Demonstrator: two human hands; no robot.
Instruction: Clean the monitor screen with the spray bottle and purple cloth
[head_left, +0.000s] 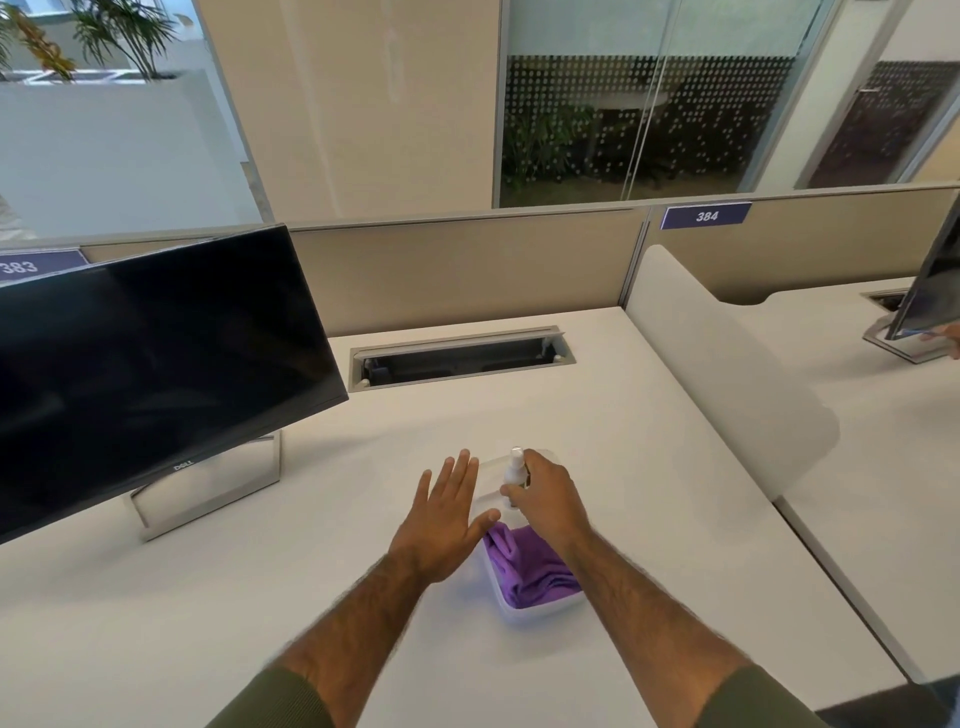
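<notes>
A black monitor (150, 364) with a dark screen stands on a silver stand at the left of the white desk (260, 597). A white tray (540, 610) sits mid-desk and holds a folded purple cloth (530, 566). At the tray's far end a small white spray bottle (515, 470) stands upright, and my right hand (548, 499) is closed around its body. My left hand (447, 519) is flat with fingers spread, just left of the tray, its thumb over the tray's edge by the cloth.
An open cable slot (462, 358) lies in the desk behind the tray. A beige partition (467, 265) runs along the back. A curved white divider (717, 364) bounds the desk's right side; beyond it stand another monitor (930, 291) and another person's hand (948, 338).
</notes>
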